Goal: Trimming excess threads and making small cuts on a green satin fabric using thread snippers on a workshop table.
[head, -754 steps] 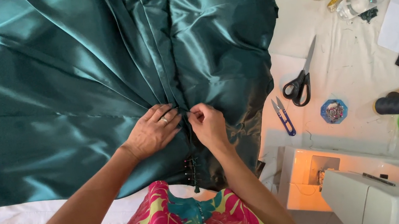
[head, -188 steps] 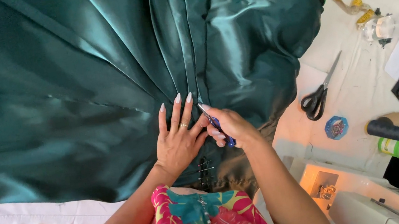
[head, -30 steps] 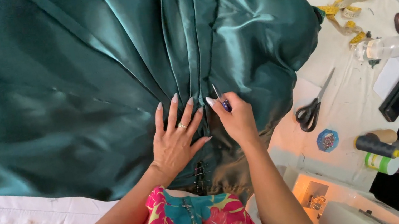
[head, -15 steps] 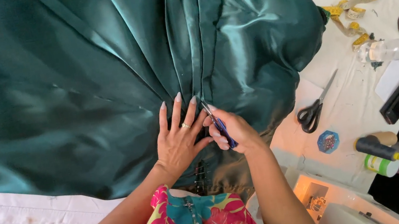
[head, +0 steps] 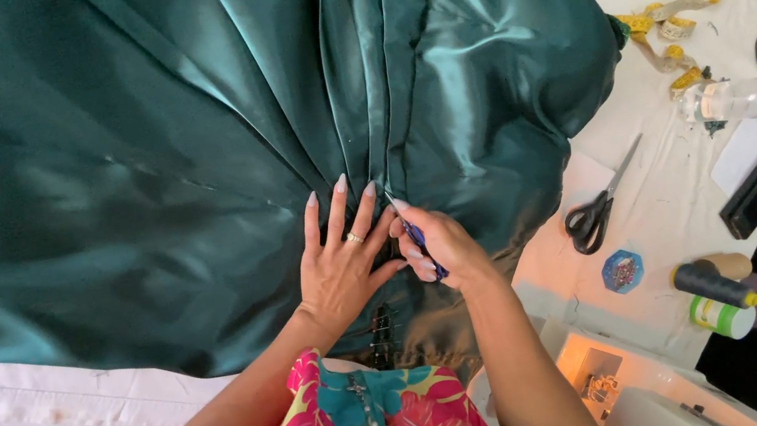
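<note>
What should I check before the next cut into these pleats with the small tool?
1. Left hand flat on the green satin fabric, pinning it: ok.
2. Right hand gripping the small blue-handled tool: ok.
3. Tool tip at the pleat folds: ok.
4. Left fingers apart from the tip: not ok, very close.
5. Stitch under the tip: cannot tell.
6. Black scissors lying off the fabric: ok.
</note>
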